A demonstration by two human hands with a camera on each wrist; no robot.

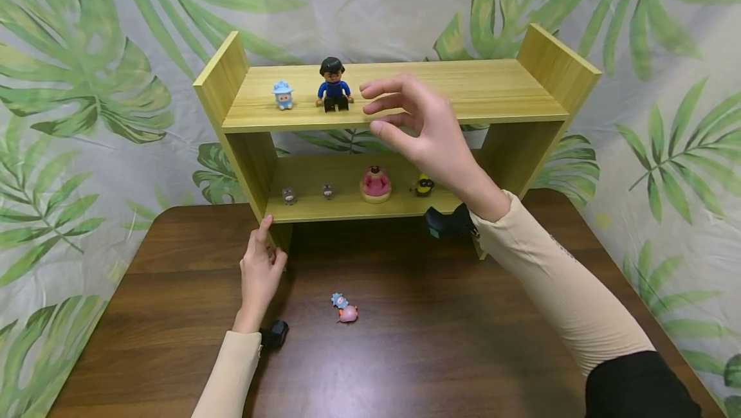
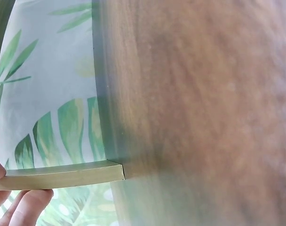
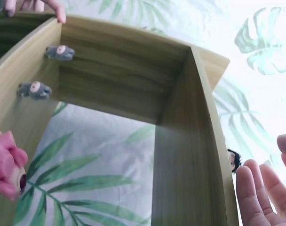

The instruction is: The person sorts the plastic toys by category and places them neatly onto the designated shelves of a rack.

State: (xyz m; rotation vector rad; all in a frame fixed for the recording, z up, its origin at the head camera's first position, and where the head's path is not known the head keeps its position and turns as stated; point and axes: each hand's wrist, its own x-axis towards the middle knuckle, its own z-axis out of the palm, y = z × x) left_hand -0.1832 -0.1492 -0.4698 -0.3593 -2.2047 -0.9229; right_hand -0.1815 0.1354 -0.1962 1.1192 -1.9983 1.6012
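My left hand (image 1: 263,270) grips the lower left side of the wooden shelf (image 1: 399,123); in the left wrist view the thumb and fingers (image 2: 30,207) lie on opposite faces of its side panel (image 2: 72,175). Over the top board, my right hand (image 1: 425,125) hovers with fingers gently curved and nothing between them. Just left of its fingertips, a black-haired toy figure (image 1: 334,89) in blue sits on that board. Beside the figure is a small light-blue hatted toy (image 1: 283,96). In the right wrist view, the figure's head (image 3: 234,160) peeks past the board near the fingers.
The lower board holds two small grey toys (image 1: 288,196), a pink bear toy (image 1: 375,184) and a yellow toy (image 1: 424,185) with black goggles. On the brown table (image 1: 440,341) lie a blue toy (image 1: 339,301) and a pink toy (image 1: 348,314), touching. A leaf-print cloth (image 1: 370,6) hangs behind.
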